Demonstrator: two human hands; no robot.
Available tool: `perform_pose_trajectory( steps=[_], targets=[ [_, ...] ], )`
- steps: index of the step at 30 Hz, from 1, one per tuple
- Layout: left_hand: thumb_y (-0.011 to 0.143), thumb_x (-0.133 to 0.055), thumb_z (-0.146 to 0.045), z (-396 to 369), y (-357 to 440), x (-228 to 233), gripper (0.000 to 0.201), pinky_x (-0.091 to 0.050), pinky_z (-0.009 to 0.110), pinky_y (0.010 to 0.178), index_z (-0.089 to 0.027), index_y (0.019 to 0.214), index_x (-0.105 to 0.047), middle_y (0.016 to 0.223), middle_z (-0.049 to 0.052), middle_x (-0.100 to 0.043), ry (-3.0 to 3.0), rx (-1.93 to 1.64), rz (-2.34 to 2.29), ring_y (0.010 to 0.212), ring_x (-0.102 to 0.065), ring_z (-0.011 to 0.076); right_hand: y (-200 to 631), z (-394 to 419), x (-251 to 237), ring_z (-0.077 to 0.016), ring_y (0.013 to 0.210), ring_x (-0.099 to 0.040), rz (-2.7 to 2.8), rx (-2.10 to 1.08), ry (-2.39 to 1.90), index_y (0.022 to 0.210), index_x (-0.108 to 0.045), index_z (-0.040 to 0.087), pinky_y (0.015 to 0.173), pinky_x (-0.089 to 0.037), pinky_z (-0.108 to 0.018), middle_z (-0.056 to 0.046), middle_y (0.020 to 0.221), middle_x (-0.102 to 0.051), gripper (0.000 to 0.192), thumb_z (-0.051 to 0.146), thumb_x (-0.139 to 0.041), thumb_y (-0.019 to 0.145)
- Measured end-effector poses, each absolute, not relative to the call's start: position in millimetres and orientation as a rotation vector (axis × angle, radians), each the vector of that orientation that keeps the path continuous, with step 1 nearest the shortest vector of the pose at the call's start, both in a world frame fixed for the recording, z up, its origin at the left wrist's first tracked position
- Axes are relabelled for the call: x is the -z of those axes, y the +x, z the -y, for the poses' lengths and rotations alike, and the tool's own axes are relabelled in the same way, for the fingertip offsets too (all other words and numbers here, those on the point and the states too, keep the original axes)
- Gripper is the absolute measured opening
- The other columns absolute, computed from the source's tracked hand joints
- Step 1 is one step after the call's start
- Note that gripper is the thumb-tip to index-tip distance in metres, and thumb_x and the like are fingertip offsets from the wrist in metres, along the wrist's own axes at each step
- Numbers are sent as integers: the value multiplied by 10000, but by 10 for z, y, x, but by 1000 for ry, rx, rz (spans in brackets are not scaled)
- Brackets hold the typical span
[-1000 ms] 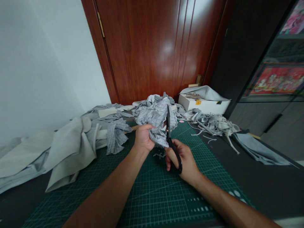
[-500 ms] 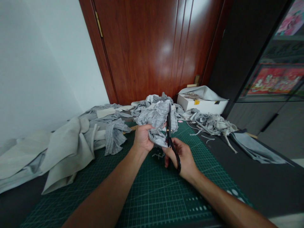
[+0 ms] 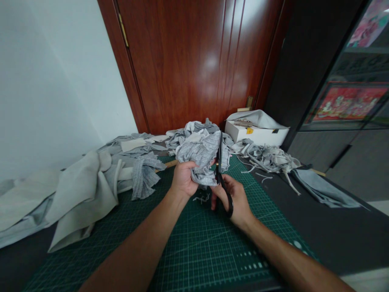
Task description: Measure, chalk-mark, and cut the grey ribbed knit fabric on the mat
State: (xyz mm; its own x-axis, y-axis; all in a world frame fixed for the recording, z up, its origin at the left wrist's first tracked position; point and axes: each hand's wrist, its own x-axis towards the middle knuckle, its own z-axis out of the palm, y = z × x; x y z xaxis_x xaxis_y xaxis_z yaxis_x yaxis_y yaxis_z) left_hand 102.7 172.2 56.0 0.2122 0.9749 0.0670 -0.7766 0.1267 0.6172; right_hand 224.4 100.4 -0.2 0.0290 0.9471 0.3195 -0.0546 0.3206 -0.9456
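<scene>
Over green mat point(image 3: 200, 247), left hand point(image 3: 184, 179) clasping grey cloth point(image 3: 200, 155); right hand point(image 3: 237, 199) gripping scissors point(image 3: 219, 174), pointing lengthwise toward door point(image 3: 182, 61)

Grey cloth point(image 3: 199, 153) at the scissors point(image 3: 219, 175) looks soft, crinkled and matt, while the scissors' pivot point(image 3: 217, 164) glints like brass. Along the worktop's point(image 3: 337, 239) left edge, from where I stand, pale cloth point(image 3: 77, 186) seems smoother. The green mat point(image 3: 197, 239) has a dull, plastic look; the door point(image 3: 188, 61) is glossy wood.

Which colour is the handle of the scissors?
The scissors handle is black; the head view shows it.
</scene>
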Motion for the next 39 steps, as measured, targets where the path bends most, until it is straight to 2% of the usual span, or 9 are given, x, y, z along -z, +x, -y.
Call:
perform_pose_trajectory(
  steps=[7,16,20,30,39],
  targets=[
    [492,-558,22,-1720,1047,-540,867,-646,475,923,-157,1331,-680,1050,94,-821,617,-1333,-394,925,-810,314,2267,-1005,-50,-152,417,-590,1261,-979,-929,850,-563,233,429,-482,-268,55,556,-607,478,662,-773,827],
    [520,-570,31,-1679,1039,-563,868,-670,453,825,-189,1353,-677,1006,77,-819,639,-1319,-392,774,-799,273,2280,-1007,-41,-147,404,-577,1260,-949,-932,821,-553,235,418,-461,-260,54,537,-596,478,669,-750,847],
    [514,-555,34,-1691,1039,-559,881,-672,428,846,-184,1359,-676,1018,71,-818,640,-1316,-392,837,-807,270,2298,-1004,-27,-141,398,-568,1261,-958,-926,829,-557,232,412,-445,-248,53,527,-596,493,678,-767,844],
    [526,-539,45,-1738,1023,-540,906,-652,512,936,-152,1404,-644,1110,106,-815,628,-1308,-398,935,-812,309,2290,-999,-29,-124,370,-534,1233,-949,-949,814,-572,223,383,-411,-224,63,501,-583,442,590,-818,833],
    [532,-517,62,-1732,988,-582,965,-608,517,1035,-169,1465,-606,1192,93,-804,635,-1368,-414,1074,-790,298,2285,-986,-57,-125,353,-532,1237,-932,-983,868,-610,206,365,-405,-217,74,484,-580,414,554,-831,827]
  ],
)
